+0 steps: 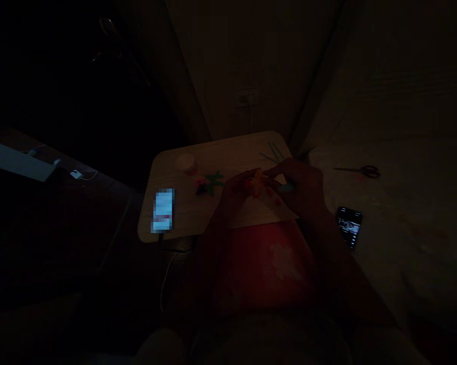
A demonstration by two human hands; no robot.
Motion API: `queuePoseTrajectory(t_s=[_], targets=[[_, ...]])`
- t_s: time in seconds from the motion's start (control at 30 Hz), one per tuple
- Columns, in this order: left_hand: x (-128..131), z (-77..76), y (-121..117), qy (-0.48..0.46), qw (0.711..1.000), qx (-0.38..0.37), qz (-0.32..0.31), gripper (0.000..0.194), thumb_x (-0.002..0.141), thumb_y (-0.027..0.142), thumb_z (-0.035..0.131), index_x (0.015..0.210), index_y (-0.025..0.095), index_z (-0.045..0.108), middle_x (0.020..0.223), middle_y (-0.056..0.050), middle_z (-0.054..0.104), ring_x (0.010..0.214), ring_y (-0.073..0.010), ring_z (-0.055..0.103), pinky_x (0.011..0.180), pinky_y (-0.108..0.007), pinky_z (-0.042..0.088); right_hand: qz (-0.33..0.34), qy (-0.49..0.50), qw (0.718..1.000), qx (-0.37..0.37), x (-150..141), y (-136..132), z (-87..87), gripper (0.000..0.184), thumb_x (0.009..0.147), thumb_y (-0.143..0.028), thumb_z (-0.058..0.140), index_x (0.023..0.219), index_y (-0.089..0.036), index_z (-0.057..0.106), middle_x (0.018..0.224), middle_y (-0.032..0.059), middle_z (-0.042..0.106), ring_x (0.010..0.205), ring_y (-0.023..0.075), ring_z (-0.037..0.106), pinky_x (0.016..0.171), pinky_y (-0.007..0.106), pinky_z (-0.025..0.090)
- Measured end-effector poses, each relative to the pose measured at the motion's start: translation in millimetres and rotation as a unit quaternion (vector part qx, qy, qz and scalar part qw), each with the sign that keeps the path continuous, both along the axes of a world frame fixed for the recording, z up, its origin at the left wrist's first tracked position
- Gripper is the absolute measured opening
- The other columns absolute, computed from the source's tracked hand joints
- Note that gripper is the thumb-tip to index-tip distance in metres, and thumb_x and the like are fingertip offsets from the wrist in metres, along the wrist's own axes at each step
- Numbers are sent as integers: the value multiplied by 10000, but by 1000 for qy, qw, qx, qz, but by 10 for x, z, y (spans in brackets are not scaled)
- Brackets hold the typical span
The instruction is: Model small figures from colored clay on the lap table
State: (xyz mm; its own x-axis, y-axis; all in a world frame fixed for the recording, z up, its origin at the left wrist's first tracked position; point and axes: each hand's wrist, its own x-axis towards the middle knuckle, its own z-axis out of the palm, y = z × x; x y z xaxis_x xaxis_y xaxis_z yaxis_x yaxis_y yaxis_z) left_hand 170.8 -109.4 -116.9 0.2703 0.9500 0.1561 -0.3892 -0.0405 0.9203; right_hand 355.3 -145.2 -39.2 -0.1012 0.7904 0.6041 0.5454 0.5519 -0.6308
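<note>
The scene is very dark. Over the front right of a small wooden table, my left hand is closed around the left side of an orange-yellow flower-like piece. From the other side, the fingers of my right hand pinch the same piece. A pale greenish thing, too dim to name, shows by my right palm. Small red bits lie beneath my hands. Left of them are green strips and a pink-red piece on the tabletop.
A lit phone lies at the table's left, with a round tub behind it. Thin green sticks rest at the back right. Scissors and a second phone lie on the pale surface to the right. A wall socket is behind.
</note>
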Motion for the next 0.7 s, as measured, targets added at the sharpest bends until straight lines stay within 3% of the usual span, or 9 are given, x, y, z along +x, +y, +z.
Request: queuePoseTrajectory(t_s=[0.23, 0.33, 0.53, 0.7], targets=[[-10, 6, -26, 21, 1000, 6, -2, 570, 683, 595, 882, 1136, 270, 767, 1247, -80, 762, 1142, -303, 720, 911, -429, 601, -10, 20, 1000, -2, 19, 8, -18, 31, 865, -305, 781, 858, -275, 782, 881, 22, 789, 780, 210, 703, 769, 355, 558], [-17, 17, -40, 21, 1000, 6, -21, 534, 706, 595, 861, 1117, 266, 773, 1171, -75, 778, 1055, -300, 742, 841, -419, 598, -10, 55, 998, 8, 41, 48, -36, 71, 878, -287, 764, 929, -293, 813, 917, 17, 799, 791, 211, 713, 757, 356, 560], [7, 32, -48, -5, 999, -43, -20, 524, 611, 550, 907, 1018, 248, 772, 1132, -59, 776, 988, -255, 739, 772, -355, 586, 12, 70, 997, -19, 61, 113, -33, 81, 891, -324, 758, 918, -295, 829, 923, 23, 810, 807, 220, 731, 743, 362, 564], [-11, 19, -52, -5, 998, -64, -15, 506, 615, 541, 914, 976, 230, 745, 1105, -76, 773, 967, -258, 738, 727, -342, 583, 1, 65, 997, -40, 60, 110, -8, 72, 877, -330, 767, 884, -284, 822, 913, 23, 810, 803, 224, 732, 742, 362, 569]])
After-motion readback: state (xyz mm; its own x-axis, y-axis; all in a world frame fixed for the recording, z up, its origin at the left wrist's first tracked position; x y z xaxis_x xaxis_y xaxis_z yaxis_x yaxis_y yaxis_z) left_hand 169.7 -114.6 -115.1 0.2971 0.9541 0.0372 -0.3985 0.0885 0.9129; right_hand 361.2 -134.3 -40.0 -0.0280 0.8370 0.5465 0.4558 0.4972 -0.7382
